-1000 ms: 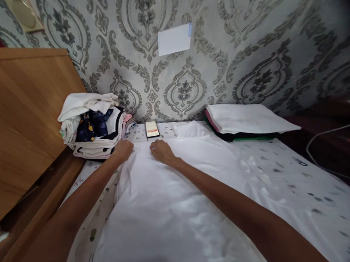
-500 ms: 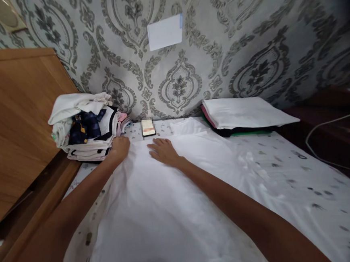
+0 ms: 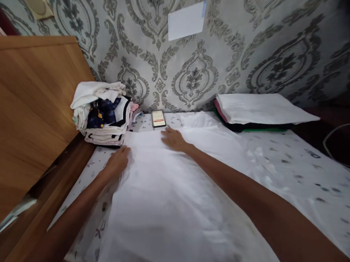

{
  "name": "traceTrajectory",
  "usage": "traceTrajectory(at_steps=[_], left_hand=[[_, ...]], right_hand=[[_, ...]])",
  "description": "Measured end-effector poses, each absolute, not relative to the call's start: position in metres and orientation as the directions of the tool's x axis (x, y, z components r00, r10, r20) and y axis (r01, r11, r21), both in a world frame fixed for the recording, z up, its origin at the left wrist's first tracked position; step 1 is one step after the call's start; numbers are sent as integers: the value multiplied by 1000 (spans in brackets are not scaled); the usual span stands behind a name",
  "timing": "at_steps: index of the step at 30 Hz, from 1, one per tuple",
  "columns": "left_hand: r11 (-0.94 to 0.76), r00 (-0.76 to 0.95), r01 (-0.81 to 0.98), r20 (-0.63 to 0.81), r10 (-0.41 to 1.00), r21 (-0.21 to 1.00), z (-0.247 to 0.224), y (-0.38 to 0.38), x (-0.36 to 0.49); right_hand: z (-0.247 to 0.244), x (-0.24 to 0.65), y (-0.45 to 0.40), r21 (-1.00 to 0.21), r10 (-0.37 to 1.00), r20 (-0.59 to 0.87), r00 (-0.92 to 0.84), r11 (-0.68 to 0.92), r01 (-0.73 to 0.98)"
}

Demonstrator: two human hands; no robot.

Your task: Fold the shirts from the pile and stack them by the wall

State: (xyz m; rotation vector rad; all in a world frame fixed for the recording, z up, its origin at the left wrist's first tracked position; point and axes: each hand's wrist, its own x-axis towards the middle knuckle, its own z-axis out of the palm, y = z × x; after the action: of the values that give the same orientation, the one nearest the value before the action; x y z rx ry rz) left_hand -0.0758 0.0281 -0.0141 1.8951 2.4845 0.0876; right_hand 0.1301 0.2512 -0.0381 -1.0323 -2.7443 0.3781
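Observation:
A large white cloth (image 3: pixel 154 181), perhaps a garment, lies spread over the patterned bedsheet and runs towards me. At its left edge is my left hand (image 3: pixel 118 159), slightly blurred, with its fingers bent together on the fabric's border. My right hand (image 3: pixel 174 139) rests flat near the far edge of the cloth, palm down and fingers spread. Just beyond that hand lies a phone (image 3: pixel 158 118) with a lit screen. A smaller crumpled white part (image 3: pixel 200 119) shows to the right of the phone; whether it belongs to the same cloth I cannot tell.
Against the wooden cabinet (image 3: pixel 33 105) stands a tall pile of folded clothes (image 3: pixel 107 132). On the right, a flat stack topped with white fabric (image 3: pixel 264 108) lies by the wall. The patterned bedsheet (image 3: pixel 306 177) extends rightward, and a pale cable (image 3: pixel 330 137) curves beyond it.
My left hand has come nearer along the cloth's left edge, away from the clothes pile. My right hand stays flat near the far edge. The whole view has shifted, so things appear further right.

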Motion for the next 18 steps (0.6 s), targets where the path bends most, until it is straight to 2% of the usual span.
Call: traceTrajectory(at_steps=[3, 5, 8, 10, 12, 14, 16, 18], left_hand=[[365, -385, 907, 62, 921, 209, -7, -17, -75], [461, -488, 833, 14, 873, 308, -6, -42, -70], [525, -540, 754, -83, 838, 396, -9, -63, -59], [493, -511, 772, -68, 857, 401, -10, -66, -52], [461, -487, 793, -41, 872, 398, -9, -64, -46], [474, -508, 761, -48, 860, 443, -5, -61, -43], [503, -558, 612, -119, 822, 611, 0, -58, -42], [508, -582, 383, -226, 782, 772, 4, -55, -42]], right_hand=[[-36, 148, 219, -340, 652, 164, -740, 741, 578], [-34, 161, 172, -358, 582, 217, -783, 794, 491], [-27, 173, 77, -402, 300, 283, -911, 900, 172], [-20, 175, 17, -360, 73, 268, -961, 932, -30], [-14, 174, -27, -294, -45, 240, -970, 949, -117], [-9, 172, -52, -226, -78, 215, -974, 966, -127], [-6, 170, -64, -183, -70, 187, -980, 978, -105], [-5, 168, -70, -161, -67, 151, -986, 983, -92]])
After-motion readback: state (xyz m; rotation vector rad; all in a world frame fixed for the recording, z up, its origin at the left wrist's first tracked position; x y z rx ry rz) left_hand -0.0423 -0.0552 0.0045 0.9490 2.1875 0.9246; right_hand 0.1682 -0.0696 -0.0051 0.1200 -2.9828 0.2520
